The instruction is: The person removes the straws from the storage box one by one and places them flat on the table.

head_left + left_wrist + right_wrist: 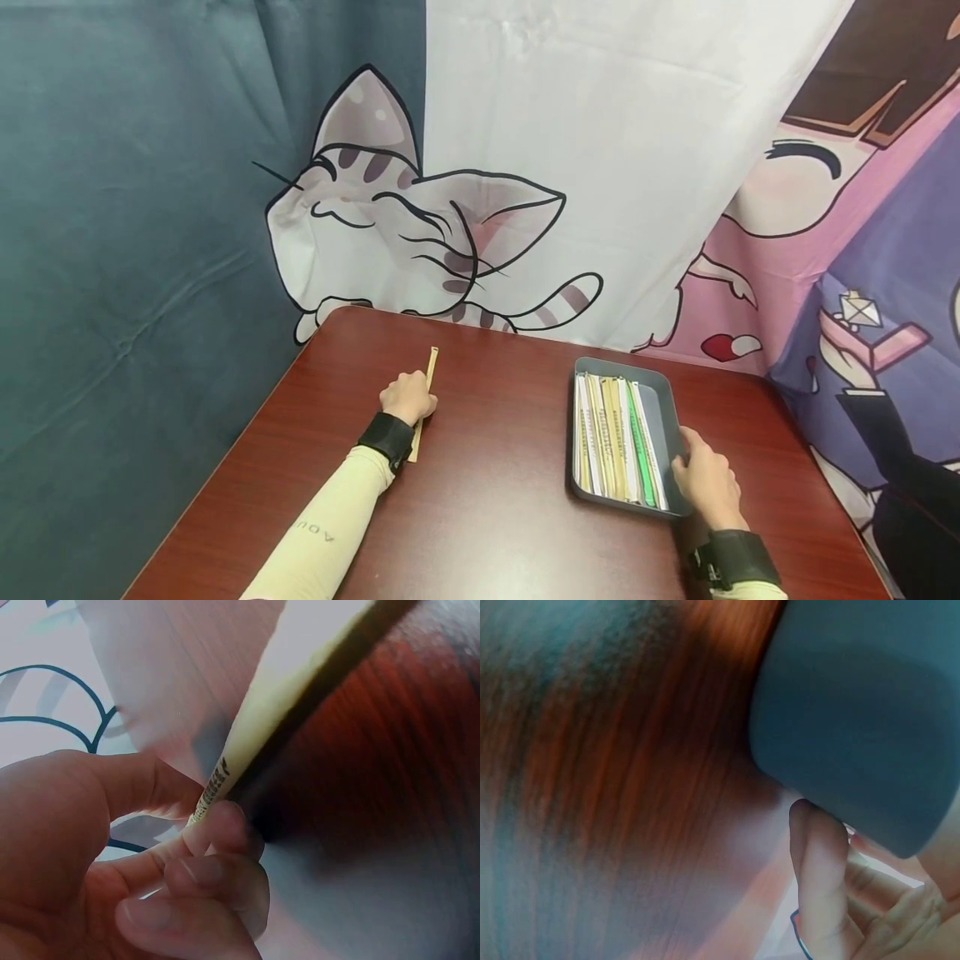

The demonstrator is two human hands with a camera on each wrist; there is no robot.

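My left hand pinches a long, narrow yellow strip-like packet low over the left part of the table. Dark print shows on the packet beside the thumb and forefinger in the left wrist view; whether it touches the tabletop I cannot tell. On the right side, my right hand grips the right edge of a dark grey rectangular tray, thumb at the rim. Several similar slim packets, white, yellowish and one green, lie side by side inside. The right wrist view shows fingers against the tray's outer wall.
The reddish-brown wooden table spans the area under both hands. Behind it hangs a cloth backdrop with cartoon cats and figures, close to the table's far edge. A band is strapped round the left wrist.
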